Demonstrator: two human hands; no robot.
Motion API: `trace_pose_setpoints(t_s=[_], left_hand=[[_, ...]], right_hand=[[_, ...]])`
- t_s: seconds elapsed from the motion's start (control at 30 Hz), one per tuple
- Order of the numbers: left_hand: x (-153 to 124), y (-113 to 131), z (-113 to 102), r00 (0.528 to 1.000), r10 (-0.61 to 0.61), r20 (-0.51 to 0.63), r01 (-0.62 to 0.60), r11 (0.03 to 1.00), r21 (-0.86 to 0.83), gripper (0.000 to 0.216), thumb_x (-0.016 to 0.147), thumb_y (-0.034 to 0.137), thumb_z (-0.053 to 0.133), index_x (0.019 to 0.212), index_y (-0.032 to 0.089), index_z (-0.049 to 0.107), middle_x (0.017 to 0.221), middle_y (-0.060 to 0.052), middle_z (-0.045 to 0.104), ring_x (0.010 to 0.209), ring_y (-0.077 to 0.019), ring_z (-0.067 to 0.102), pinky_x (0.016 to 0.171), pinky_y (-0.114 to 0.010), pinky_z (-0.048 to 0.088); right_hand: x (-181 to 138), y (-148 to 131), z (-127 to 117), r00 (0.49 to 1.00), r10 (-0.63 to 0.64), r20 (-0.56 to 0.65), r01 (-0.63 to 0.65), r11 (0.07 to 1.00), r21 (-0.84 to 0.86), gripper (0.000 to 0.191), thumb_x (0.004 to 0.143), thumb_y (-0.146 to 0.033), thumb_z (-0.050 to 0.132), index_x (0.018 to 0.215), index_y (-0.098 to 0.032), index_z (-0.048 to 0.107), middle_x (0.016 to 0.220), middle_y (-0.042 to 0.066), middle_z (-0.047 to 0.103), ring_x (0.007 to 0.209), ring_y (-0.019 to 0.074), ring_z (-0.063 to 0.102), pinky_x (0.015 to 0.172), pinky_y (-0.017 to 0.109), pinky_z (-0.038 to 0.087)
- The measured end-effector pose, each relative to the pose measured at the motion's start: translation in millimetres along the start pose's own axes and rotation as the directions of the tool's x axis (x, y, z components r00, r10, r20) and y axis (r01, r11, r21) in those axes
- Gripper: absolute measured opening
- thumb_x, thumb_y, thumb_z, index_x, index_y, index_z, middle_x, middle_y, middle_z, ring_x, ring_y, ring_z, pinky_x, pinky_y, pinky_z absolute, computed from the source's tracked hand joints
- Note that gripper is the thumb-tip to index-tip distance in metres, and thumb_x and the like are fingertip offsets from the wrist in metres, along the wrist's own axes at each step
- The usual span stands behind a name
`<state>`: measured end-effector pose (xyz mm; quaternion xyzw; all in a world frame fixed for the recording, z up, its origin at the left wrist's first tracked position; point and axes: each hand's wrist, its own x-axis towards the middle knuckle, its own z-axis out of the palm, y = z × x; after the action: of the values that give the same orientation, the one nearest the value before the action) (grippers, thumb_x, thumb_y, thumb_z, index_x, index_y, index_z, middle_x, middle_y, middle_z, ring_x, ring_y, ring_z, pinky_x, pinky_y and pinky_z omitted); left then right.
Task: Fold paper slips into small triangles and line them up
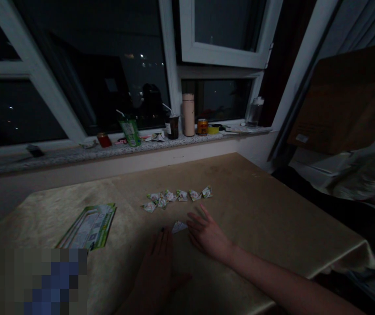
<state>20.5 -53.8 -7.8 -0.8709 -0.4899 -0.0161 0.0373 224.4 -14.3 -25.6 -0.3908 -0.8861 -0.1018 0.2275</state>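
Here, the left hand is laid flat, nothing visibly gripped; beside it, well in from the far edge of the table, a folded paper is seen; whether it is pinched by the half-curled right hand cannot be told.

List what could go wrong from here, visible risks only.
1. The right hand partly covers the small folded piece; in this dim light, a misaligned edge could go unnoticed.
2. The cluster of folded pieces sits just beyond that hand, so a forward sweep might scatter it.
3. The fanned leaflets lie loose on the shiny table cover and could slide if bumped.
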Motion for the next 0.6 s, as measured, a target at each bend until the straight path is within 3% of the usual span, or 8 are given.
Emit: trace_pose_setpoints(t_s=[0.6], left_hand=[[-1.2,1.9,-5.0,0.997,0.011,0.081,-0.016,0.998,0.063,0.101,0.062,0.072,0.063,0.131,-0.001,0.051,0.138,-0.028,0.040,0.128,-0.0434,0.038,0.105,-0.055,0.031]], right_hand=[[0.0,-1.1,-2.6,1.000,-0.006,0.003,0.006,1.000,0.000,0.019,0.090,-0.017,0.051,0.096,-0.016,0.069,0.102,0.008,0.070,0.119,0.0241,0.051,0.115,0.055,0.015]])
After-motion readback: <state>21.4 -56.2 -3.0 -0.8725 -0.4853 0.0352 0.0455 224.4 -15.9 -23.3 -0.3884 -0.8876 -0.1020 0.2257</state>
